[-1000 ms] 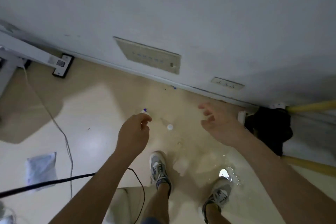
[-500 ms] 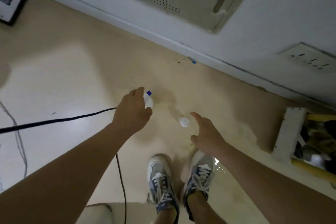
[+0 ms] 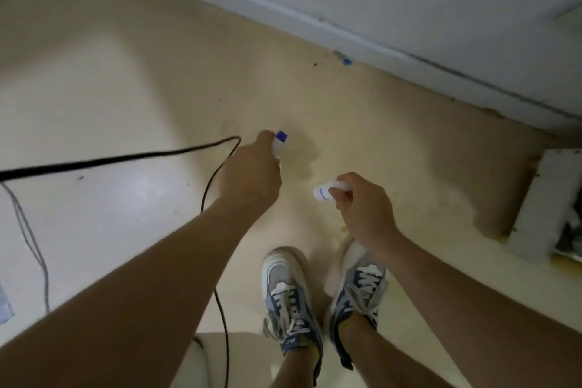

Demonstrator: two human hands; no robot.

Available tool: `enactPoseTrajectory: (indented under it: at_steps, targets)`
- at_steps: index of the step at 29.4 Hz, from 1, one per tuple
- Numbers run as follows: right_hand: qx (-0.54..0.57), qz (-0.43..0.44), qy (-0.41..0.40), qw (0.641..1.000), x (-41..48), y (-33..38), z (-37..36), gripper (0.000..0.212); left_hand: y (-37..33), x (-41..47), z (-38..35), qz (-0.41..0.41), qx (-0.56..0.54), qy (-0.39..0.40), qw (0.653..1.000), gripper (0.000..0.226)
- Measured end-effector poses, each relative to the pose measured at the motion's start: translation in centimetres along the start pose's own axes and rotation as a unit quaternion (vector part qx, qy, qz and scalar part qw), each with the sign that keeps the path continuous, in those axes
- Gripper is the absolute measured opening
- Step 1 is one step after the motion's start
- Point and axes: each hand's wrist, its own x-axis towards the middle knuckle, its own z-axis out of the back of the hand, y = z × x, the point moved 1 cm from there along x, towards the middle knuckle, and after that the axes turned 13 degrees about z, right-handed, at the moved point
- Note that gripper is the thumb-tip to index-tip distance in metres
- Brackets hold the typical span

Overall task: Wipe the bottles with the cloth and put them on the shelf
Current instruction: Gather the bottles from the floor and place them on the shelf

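My left hand is closed around a small white bottle with a blue cap; only its top pokes out past my fingers. To its right, my right hand grips a second small white bottle lying sideways just above the beige floor, its white end pointing left. Both hands hover low over the floor in front of my feet. No cloth or shelf shows in the head view.
A black cable runs from the left edge and loops down past my left arm. My two sneakers stand below the hands. The white wall and skirting cross the top. A white box edge sits at the right.
My right hand went from open above the floor to closed on the lying bottle. The view dropped closer to the floor. The left hand kept hold of its blue-capped bottle.
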Motion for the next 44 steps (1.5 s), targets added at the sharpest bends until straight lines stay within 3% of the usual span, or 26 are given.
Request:
enactPoseTrajectory:
  at_steps: [4, 6, 10, 12, 18, 20, 22, 24, 26, 28, 33, 37, 40, 44]
  targets:
    - [0.156, -0.036, -0.132, 0.978, -4.6, 4.0, 8.7, 0.002, -3.9, -6.1, 4.5, -0.007, -0.073, 0.039, 0.997, 0.032]
    - [0.202, -0.025, -0.177, 0.963, -7.3, 6.9, 14.0, 0.013, -6.2, -9.3, 8.4, -0.023, -0.126, 0.034, 0.991, 0.033]
    - [0.199, 0.033, -0.225, 0.953, -12.3, 12.6, 24.3, 0.003, -10.9, -16.1, 17.7, -0.066, -0.220, -0.003, 0.973, 0.012]
    - [0.192, 0.058, -0.257, 0.945, -14.9, 15.4, 29.2, 0.012, -12.9, -19.9, 22.0, -0.087, -0.248, -0.009, 0.965, 0.014]
    - [0.265, 0.106, -0.312, 0.907, -25.5, 24.8, 41.1, 0.044, -17.5, -33.0, 33.8, -0.230, -0.276, -0.019, 0.933, 0.015]
    - [0.286, 0.097, -0.330, 0.895, -29.6, 27.2, 43.5, 0.036, -18.9, -37.6, 37.1, -0.287, -0.272, -0.022, 0.918, 0.016]
    - [0.302, 0.075, -0.329, 0.892, -33.4, 28.9, 45.6, 0.016, -20.8, -42.3, 39.9, -0.344, -0.252, -0.021, 0.904, 0.017]
    - [0.288, 0.069, -0.321, 0.899, -36.8, 30.1, 47.3, 0.038, -22.8, -47.2, 41.7, -0.391, -0.222, -0.034, 0.892, 0.022]
    - [0.246, 0.069, -0.334, 0.907, -40.3, 30.3, 48.7, 0.055, -24.9, -52.2, 42.1, -0.419, -0.206, -0.049, 0.883, 0.028]
    - [0.219, 0.055, -0.383, 0.896, -43.3, 30.3, 50.0, 0.057, -26.5, -56.0, 41.6, -0.433, -0.199, -0.049, 0.878, 0.028]
    - [0.201, 0.028, -0.452, 0.869, -51.7, 27.2, 53.1, 0.034, -29.1, -65.0, 38.4, -0.457, -0.189, -0.031, 0.869, 0.026]
    - [0.196, 0.034, -0.493, 0.847, -58.0, 22.7, 53.6, 0.043, -30.9, -71.9, 34.4, -0.458, -0.153, -0.032, 0.875, 0.029]
    - [0.223, 0.034, -0.492, 0.841, -62.8, 19.6, 53.9, 0.036, -32.3, -76.7, 31.4, -0.454, -0.132, -0.032, 0.881, 0.024]
    - [0.289, 0.028, -0.496, 0.818, -70.9, 14.2, 55.3, 0.029, -35.2, -85.2, 27.2, -0.494, -0.073, 0.022, 0.866, 0.022]
